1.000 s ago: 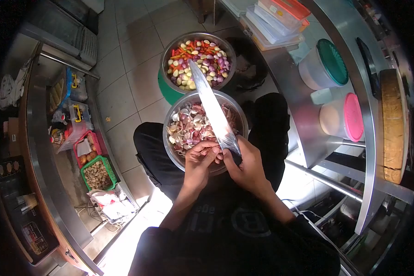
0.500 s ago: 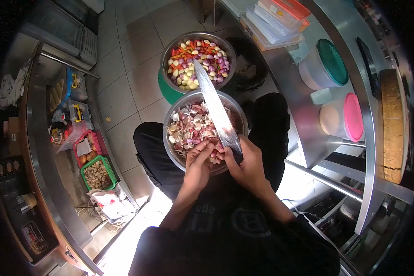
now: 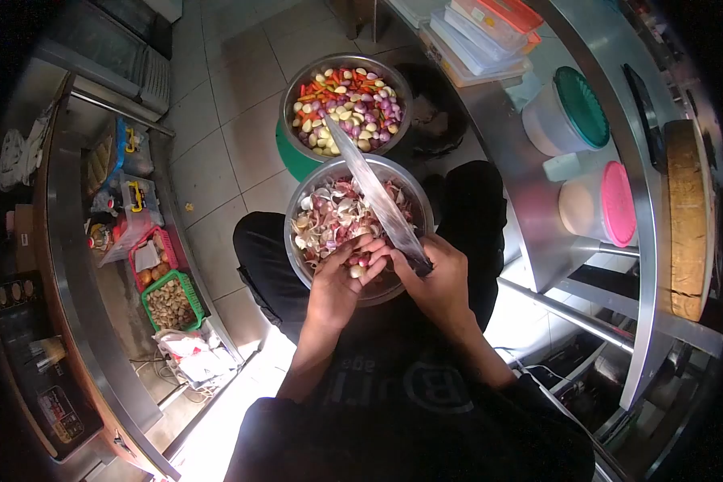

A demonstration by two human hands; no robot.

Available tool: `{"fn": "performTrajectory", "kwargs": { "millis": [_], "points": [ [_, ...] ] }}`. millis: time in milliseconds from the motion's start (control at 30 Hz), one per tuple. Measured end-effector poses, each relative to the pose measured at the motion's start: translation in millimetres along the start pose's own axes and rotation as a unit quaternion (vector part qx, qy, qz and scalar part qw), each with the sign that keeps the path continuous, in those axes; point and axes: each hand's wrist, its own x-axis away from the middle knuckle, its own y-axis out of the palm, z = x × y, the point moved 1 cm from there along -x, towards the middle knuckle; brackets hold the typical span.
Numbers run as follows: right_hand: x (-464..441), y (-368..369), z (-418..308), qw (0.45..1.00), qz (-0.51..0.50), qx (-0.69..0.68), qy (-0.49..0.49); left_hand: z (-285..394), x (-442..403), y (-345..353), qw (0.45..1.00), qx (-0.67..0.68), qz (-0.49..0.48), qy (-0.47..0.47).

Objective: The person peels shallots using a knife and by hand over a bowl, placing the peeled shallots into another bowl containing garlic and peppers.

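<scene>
My right hand (image 3: pixel 442 281) is closed on the dark handle of a large knife (image 3: pixel 369 185), whose broad blade points up and left over two metal bowls. Small peeled cloves or shallots (image 3: pixel 357 270) lie in my left hand (image 3: pixel 337 285), its fingers curled loosely around them. Beneath both hands, the near bowl (image 3: pixel 292 253) holds garlic and shallot pieces with papery skins (image 3: pixel 329 217). Just beyond it, the far bowl (image 3: pixel 407 100) contains red and orange chillies (image 3: pixel 317 100), pale cloves and purple shallots (image 3: pixel 387 108).
At the right, a metal shelf bears a green-lidded tub (image 3: pixel 554 120), a pink-lidded tub (image 3: pixel 590 205) and stacked plastic containers (image 3: pixel 474 48). A round wooden block (image 3: pixel 687 225) stands farther right. Green (image 3: pixel 193 301) and pink baskets (image 3: pixel 169 249) sit on the left shelf.
My left hand has opened somewhat and moved slightly left, showing the pieces in it. The knife has tilted farther left, and my right hand has shifted slightly right.
</scene>
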Motion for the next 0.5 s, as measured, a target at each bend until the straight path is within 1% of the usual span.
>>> {"fn": "performTrajectory", "kwargs": {
  "millis": [133, 167, 200, 233, 267, 333, 367, 433, 500],
  "points": [
    [-0.3, 3.5, 1.3, 1.000, 0.026, -0.006, -0.010, 5.4, 5.3, 11.8, 0.999, -0.002, -0.034, 0.003],
    [-1.9, 1.1, -2.2, 0.999, -0.004, -0.034, -0.014, 2.0, 4.5, 6.7, 0.999, -0.002, -0.035, 0.003],
    [-2.5, 0.0, -4.2, 0.997, -0.033, -0.063, -0.019, -5.0, 3.2, -5.0, 1.000, 0.002, -0.012, 0.007],
    [-1.9, 1.2, -4.8, 0.997, -0.033, -0.063, -0.018, -10.4, 1.5, -15.0, 1.000, 0.005, 0.011, 0.011],
    [-0.9, 4.4, -5.6, 0.996, -0.054, -0.060, -0.027, -14.2, -1.0, -23.6, 1.000, 0.005, 0.011, 0.010],
    [2.7, 12.1, 2.7, 0.995, -0.081, -0.049, -0.037, -16.1, -4.1, -27.2, 0.993, 0.085, -0.085, -0.004],
    [3.4, 12.5, 4.4, 0.995, -0.081, -0.049, -0.037, -18.0, -4.1, -29.3, 0.993, 0.085, -0.084, -0.004],
    [1.8, 13.3, 5.4, 0.996, -0.074, -0.047, -0.028, -15.6, -2.4, -21.4, 1.000, 0.002, -0.013, 0.000],
    [-0.5, 8.2, -0.3, 0.996, -0.061, -0.061, -0.016, -15.1, -1.7, -18.3, 1.000, 0.002, -0.003, -0.005]
  ]
}}
